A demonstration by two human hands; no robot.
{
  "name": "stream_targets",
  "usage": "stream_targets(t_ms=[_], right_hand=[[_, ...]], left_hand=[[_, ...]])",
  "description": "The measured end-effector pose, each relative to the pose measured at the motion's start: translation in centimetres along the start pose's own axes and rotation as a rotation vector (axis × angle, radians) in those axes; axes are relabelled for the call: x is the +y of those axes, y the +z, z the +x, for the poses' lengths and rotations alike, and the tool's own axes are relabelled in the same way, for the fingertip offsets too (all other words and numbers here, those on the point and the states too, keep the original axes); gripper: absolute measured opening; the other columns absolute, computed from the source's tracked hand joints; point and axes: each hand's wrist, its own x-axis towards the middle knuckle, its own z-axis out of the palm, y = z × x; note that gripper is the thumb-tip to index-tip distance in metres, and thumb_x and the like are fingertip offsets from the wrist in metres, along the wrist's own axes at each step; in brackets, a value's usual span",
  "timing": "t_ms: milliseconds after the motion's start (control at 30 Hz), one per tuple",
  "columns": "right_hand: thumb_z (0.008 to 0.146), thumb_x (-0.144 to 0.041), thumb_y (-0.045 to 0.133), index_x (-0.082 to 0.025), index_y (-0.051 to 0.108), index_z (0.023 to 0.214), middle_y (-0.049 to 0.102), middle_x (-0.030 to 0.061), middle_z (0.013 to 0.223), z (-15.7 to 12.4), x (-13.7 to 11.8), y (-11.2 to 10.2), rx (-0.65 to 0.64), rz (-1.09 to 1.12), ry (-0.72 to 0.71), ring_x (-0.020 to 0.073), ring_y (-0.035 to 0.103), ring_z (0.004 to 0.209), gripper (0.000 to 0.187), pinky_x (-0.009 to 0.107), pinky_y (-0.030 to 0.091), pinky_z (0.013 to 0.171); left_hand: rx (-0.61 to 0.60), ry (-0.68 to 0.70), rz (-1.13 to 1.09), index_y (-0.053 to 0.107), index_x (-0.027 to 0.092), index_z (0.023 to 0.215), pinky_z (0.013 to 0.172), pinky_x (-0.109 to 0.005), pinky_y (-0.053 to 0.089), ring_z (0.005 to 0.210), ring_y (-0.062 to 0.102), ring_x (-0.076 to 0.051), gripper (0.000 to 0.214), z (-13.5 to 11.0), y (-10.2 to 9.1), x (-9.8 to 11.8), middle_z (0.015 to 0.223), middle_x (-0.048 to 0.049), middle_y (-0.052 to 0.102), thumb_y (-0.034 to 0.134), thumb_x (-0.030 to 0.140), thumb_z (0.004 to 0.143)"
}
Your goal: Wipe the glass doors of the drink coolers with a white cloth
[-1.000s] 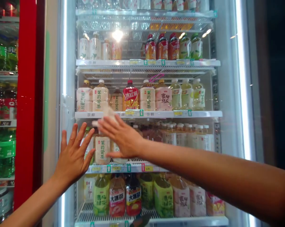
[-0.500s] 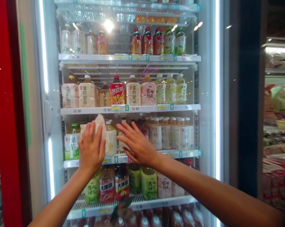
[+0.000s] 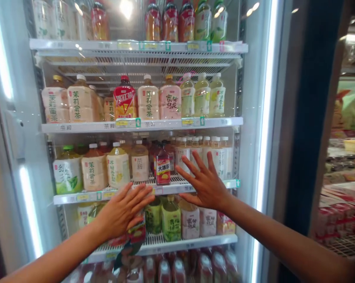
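Observation:
My left hand point(image 3: 122, 212) is in front of the glass-fronted drinks fridge point(image 3: 144, 126), low and left of centre, palm toward the glass with its fingers stretched up to the right. No cloth shows around it, and what lies under the palm is hidden. To the right, my right hand point(image 3: 206, 182) is spread wide before the third visible shelf, holding nothing. Whether either palm touches the glass I cannot tell. Nearest between the hands stand a dark-red tea bottle point(image 3: 162, 167) and a pale bottle point(image 3: 140, 161) behind the glass.
Rows of tea bottles fill the shelves, including a green-capped bottle point(image 3: 67, 171) and a red-labelled bottle point(image 3: 124, 100). A bright light strip point(image 3: 267, 129) runs down the right side. Farther right is a shelf of red-and-white packs point(image 3: 339, 220). A door fitting point(image 3: 16, 133) is at left.
The view has moved closer and shifted. My left hand has gone lower, and the white cloth seen under it is out of sight. My right hand has moved right, with fingers spread wider.

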Motion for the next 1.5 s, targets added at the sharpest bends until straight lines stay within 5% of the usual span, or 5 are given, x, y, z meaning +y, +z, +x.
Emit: stream_targets(t_ms=[167, 767, 1033, 1300, 1500], right_hand=[[0.087, -0.067, 0.06, -0.024, 0.014, 0.164, 0.01, 0.0092, 0.171, -2.2, -3.8, 1.3, 0.059, -0.012, 0.151, 0.0377, 0.001, 0.159, 0.1, 0.073, 0.003, 0.125], [0.087, -0.064, 0.063, -0.023, 0.018, 0.163, 0.014, 0.0095, 0.17, -2.8, -4.3, 1.7, 0.105, -0.017, 0.132, 0.0379, 0.006, 0.158, 0.098, 0.072, 0.004, 0.125], [0.086, -0.068, 0.06, -0.025, 0.017, 0.164, 0.019, 0.008, 0.169, -2.9, -4.3, 2.0, 0.109, -0.026, 0.143, 0.0364, 0.008, 0.158, 0.099, 0.071, 0.005, 0.126], [0.086, -0.064, 0.064, -0.024, 0.018, 0.163, 0.016, 0.0065, 0.17, -2.9, -4.3, 1.7, 0.119, -0.023, 0.14, 0.0363, 0.01, 0.158, 0.098, 0.068, 0.003, 0.128], [0.085, -0.063, 0.066, -0.025, 0.02, 0.163, 0.016, 0.0074, 0.169, -3.1, -4.3, 2.0, 0.14, -0.015, 0.143, 0.037, 0.011, 0.158, 0.098, 0.07, 0.005, 0.127]], left_hand=[[0.106, -0.522, -0.026, -0.003, 0.024, 0.163, 0.128, -0.062, -0.001, 0.157, -0.018, -0.029, 0.085, 2.6, -1.1, -4.3, 0.171, -0.0089, -0.012, 0.046, 0.051, 0.099], [-0.013, 0.029, -0.002, 0.028, 0.028, 0.16, 0.132, -0.046, -0.002, 0.16, -0.002, -0.025, 0.075, -1.4, 1.7, 5.6, 0.172, 0.0008, 0.01, 0.052, 0.056, 0.094], [0.109, -0.495, -0.05, -0.004, 0.03, 0.162, 0.128, -0.059, -0.01, 0.157, -0.018, -0.03, 0.074, 3.4, -1.3, -5.0, 0.171, -0.0008, -0.015, 0.038, 0.04, 0.103], [-0.009, 0.145, -0.019, 0.034, 0.033, 0.157, 0.132, -0.044, -0.002, 0.16, 0.0, -0.019, 0.061, -1.1, 1.2, 3.2, 0.17, 0.0076, 0.02, 0.044, 0.048, 0.099], [0.088, -0.432, -0.026, -0.002, 0.029, 0.163, 0.129, -0.058, -0.008, 0.159, -0.008, -0.024, 0.071, 3.9, -1.0, -3.6, 0.173, -0.0015, 0.007, 0.035, 0.04, 0.103]])
